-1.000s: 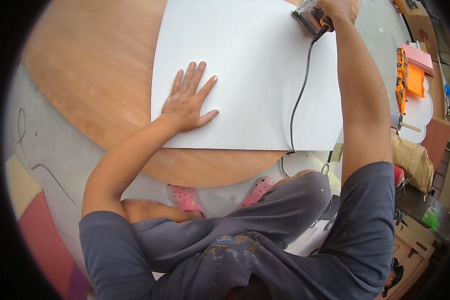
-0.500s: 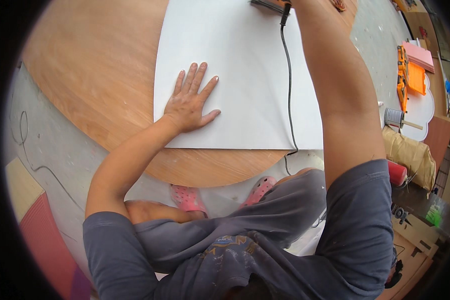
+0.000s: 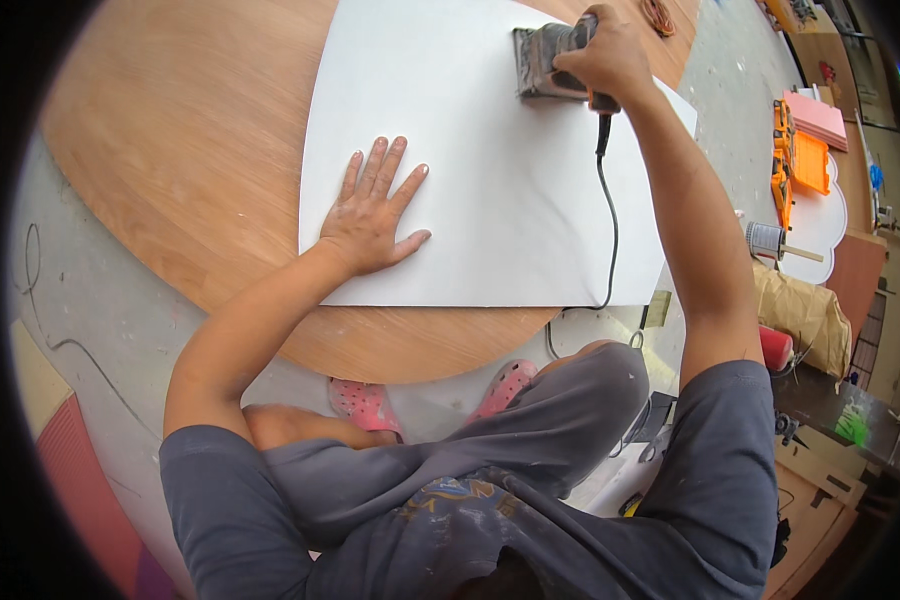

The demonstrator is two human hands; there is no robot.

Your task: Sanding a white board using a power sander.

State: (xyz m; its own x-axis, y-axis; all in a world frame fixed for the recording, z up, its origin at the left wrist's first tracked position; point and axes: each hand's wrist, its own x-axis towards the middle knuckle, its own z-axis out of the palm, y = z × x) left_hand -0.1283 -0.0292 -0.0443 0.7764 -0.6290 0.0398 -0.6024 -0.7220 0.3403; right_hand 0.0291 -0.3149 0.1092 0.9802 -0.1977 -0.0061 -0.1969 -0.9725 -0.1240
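Observation:
A white panel (image 3: 470, 220) lies flat on a round wooden tabletop (image 3: 190, 130). My left hand (image 3: 365, 220) rests flat on the panel's left part, fingers spread and holding nothing. With my right hand (image 3: 610, 60) I grip a corded electric sander (image 3: 545, 62) from above; its flat pad sits against the panel's far right part. The sander's black cord (image 3: 612, 220) runs down over the panel and off its near edge. My right palm hides part of the sander's body.
To the right are orange plastic cases (image 3: 800, 160), a can (image 3: 765, 240) with a stick, a brown paper bag (image 3: 805, 310) and a red cylinder (image 3: 775, 348). A coiled orange cord (image 3: 658, 15) lies at the tabletop's far edge. Pink clogs (image 3: 365, 400) show below the tabletop.
My right hand has drawn the sander nearer, from the far edge of view onto the panel, so it now shows whole. My left hand stays spread at the same place on the panel.

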